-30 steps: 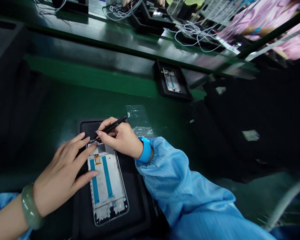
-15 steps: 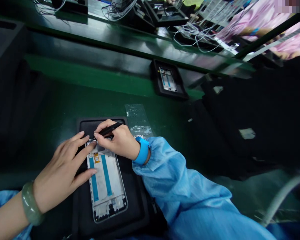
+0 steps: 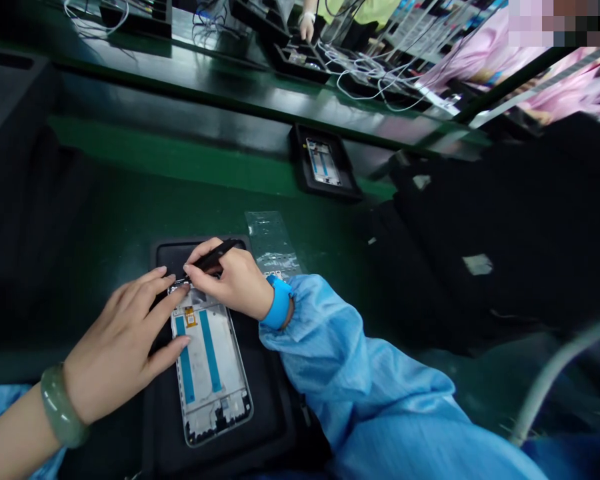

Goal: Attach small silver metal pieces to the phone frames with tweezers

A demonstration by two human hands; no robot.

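Observation:
A phone mid-frame [image 3: 231,360] with two blue strips and an orange flex connector lies in a black foam tray [image 3: 275,427]. My left hand [image 3: 113,347] rests on its left edge, fingers spread, fingertips near the top end. Between the thumb and fingers of my right hand [image 3: 243,283] is a slim black pen-shaped tool [image 3: 217,256]. Its tip points at the top left corner of the frame; my fingers partly hide the contact there. A clear plastic sheet [image 3: 270,233] with small white-outlined pieces lies just beyond my right wrist.
Farther back, another phone frame [image 3: 324,163] sits in a black box [image 3: 350,192]. Black foam trays or cloth-like stacks [image 3: 430,247] fill the right side. A dark box [image 3: 10,93] stands at left. Beyond the rail are white cables [image 3: 360,67], a co-worker's hand [image 3: 307,27] and pink sleeves.
The view has shifted slightly, so the background sits a little farther left. A co-worker's hand now shows over a dark tray at the back. Both my hands keep nearly the same place on the frame.

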